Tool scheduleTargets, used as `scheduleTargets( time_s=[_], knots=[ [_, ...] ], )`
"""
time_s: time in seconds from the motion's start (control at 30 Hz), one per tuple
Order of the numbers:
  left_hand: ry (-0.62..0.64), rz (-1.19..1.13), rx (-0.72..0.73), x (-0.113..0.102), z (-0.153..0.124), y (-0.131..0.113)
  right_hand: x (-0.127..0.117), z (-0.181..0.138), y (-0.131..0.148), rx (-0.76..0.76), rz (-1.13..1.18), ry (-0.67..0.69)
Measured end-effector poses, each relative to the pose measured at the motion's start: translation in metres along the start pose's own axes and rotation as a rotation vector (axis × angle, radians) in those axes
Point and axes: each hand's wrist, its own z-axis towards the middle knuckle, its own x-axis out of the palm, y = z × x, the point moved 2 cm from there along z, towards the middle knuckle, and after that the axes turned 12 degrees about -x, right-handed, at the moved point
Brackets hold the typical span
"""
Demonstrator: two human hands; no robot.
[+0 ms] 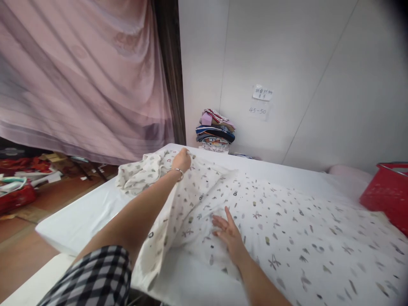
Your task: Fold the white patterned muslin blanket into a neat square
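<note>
A white cloth (270,216) printed with small brown, green and grey shapes lies spread over the white table. My left hand (182,160), with a bracelet at its wrist, is closed on the cloth's raised far-left edge. From that grip, a fold of the cloth slopes down toward the near edge. My right hand (230,238) rests over the flat part of the cloth with its fingers spread; whether the palm presses on it I cannot tell. A bunched heap of similar printed cloth (140,172) lies just left of my left hand.
A stack of folded fabrics (216,131) stands at the table's far side by the wall. At the right edge is a red basket (384,193). A pink curtain (95,85) hangs at the left. Paper notes (262,92) are fixed to the wall. The white table (79,212) has its left corner showing.
</note>
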Motion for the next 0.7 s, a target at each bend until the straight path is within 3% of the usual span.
scheduleTargets(
  time_s=[0.17,0.3,0.47,0.57,0.7],
  knots=[
    [-0.032,0.029,-0.085,0.001,0.069,0.008,-0.004,0.001,-0.008,0.078,-0.010,-0.011],
    [-0.027,0.034,-0.121,0.015,0.114,0.023,-0.007,-0.004,-0.011,0.124,-0.026,-0.085],
    [0.024,0.011,-0.129,0.048,0.155,0.038,-0.017,-0.004,0.020,0.141,-0.134,0.015],
    [0.043,-0.011,-0.135,0.072,0.171,0.045,-0.043,0.023,0.048,0.091,-0.378,-0.083],
    [0.067,-0.042,-0.146,0.099,0.186,0.058,-0.086,0.102,0.062,0.013,-0.810,-0.141]
  ],
)
